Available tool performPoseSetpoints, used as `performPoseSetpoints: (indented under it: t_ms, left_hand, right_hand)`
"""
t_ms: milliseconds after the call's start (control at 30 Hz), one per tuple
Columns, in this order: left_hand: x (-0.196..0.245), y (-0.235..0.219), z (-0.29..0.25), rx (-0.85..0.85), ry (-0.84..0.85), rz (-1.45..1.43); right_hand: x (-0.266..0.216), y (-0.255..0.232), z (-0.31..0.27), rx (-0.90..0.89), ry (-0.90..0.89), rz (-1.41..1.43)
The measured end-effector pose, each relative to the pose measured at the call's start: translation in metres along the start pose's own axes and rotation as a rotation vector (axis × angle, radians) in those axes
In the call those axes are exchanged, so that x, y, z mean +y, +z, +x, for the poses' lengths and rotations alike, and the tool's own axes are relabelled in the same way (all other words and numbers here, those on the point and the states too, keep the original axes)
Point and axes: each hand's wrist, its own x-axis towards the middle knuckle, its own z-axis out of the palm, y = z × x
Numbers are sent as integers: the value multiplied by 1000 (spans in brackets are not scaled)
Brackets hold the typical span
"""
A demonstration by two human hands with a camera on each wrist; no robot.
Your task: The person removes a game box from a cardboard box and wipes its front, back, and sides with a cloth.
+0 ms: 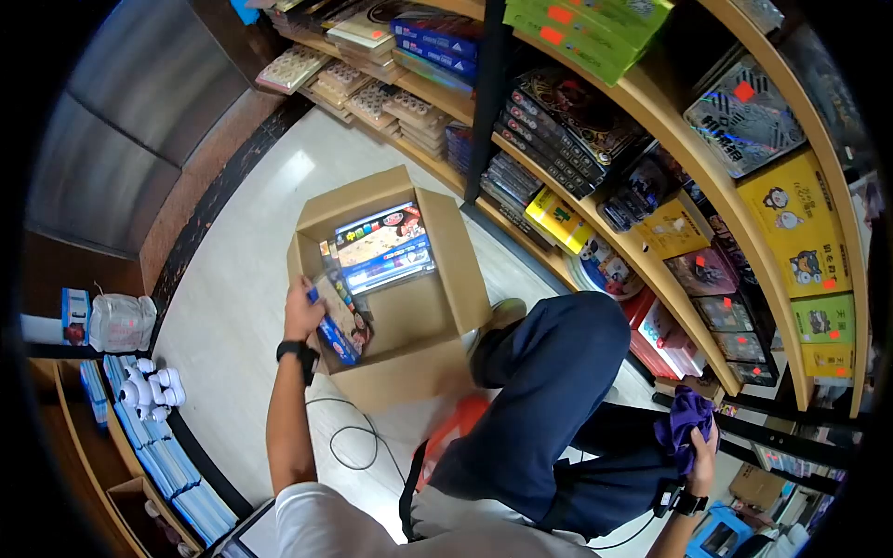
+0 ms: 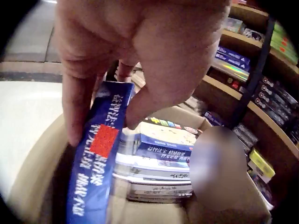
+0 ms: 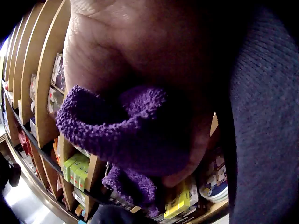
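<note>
My left hand (image 1: 302,312) pinches the end of a blue game box (image 1: 342,327), which stands tilted inside the left part of an open cardboard box (image 1: 409,377). In the left wrist view, thumb and fingers of the hand (image 2: 140,51) lie on either side of the blue box (image 2: 96,158), whose narrow side carries a red sticker. Beside it in the carton lies a stack of game boxes (image 1: 386,246). Off to the right, by the knee, my right hand (image 1: 704,460) grips a bunched purple cloth (image 1: 684,430); the right wrist view shows the cloth (image 3: 126,135) under the palm (image 3: 135,56).
Shelves (image 1: 595,200) full of boxed games curve along the right and top. A low shelf (image 1: 93,437) with blue booklets and a white figure (image 1: 153,389) stands at the left. A black cable (image 1: 358,460) loops over the floor (image 1: 223,279) near the carton.
</note>
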Motion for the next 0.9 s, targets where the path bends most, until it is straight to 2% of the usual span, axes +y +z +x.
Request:
performPoseSetpoints:
  t_ms: [33, 67, 100, 133, 167, 200, 300, 367, 433, 500, 567, 633, 700, 733, 833, 900]
  left_hand:
    - [2, -3, -4, 109, 123, -61]
    - [3, -9, -8, 106, 138, -148]
    - [22, -56, -23, 118, 162, -183]
    - [30, -58, -34, 58, 73, -418]
    - [58, -74, -46, -3, -10, -605]
    - [84, -92, -56, -19, 0, -679]
    - [154, -127, -84, -145, 64, -829]
    - [192, -137, -101, -329, 96, -935]
    - [230, -135, -120, -541, 55, -1067]
    - [271, -126, -144, -706, 41, -1144]
    - [291, -99, -162, -879, 41, -1213]
    - [310, -75, -182, -1044, 56, -1254]
    - [317, -51, -199, -1141, 89, -1167]
    - [321, -38, -203, -1169, 163, -1165]
    - [334, -20, -218, -1252, 138, -1126]
    - [338, -7, -222, -1234, 203, -1108]
  right_hand:
    - [0, 5, 1, 19, -12, -10]
    - [0, 8, 0, 41, -22, -20]
    - [10, 8, -2, 22, -8, 23]
    - [4, -1, -5, 25, -3, 5]
    - [4, -4, -2, 24, -8, 3]
    - [7, -5, 1, -20, -25, 17]
    - [-5, 5, 2, 8, -35, 42]
    - [1, 3, -1, -59, -66, 254]
    - [-21, 26, -11, -168, 40, 567]
    - [-31, 43, -18, -199, -88, 542]
    - [-47, 59, -31, -126, -153, 607]
    - [-47, 59, -45, -24, -182, 546]
    - [-44, 55, -61, 27, -214, 401]
    - [-43, 57, -64, 72, -274, 210]
    - [-61, 89, -64, 164, -392, -265]
    - [-46, 113, -54, 151, -519, -398]
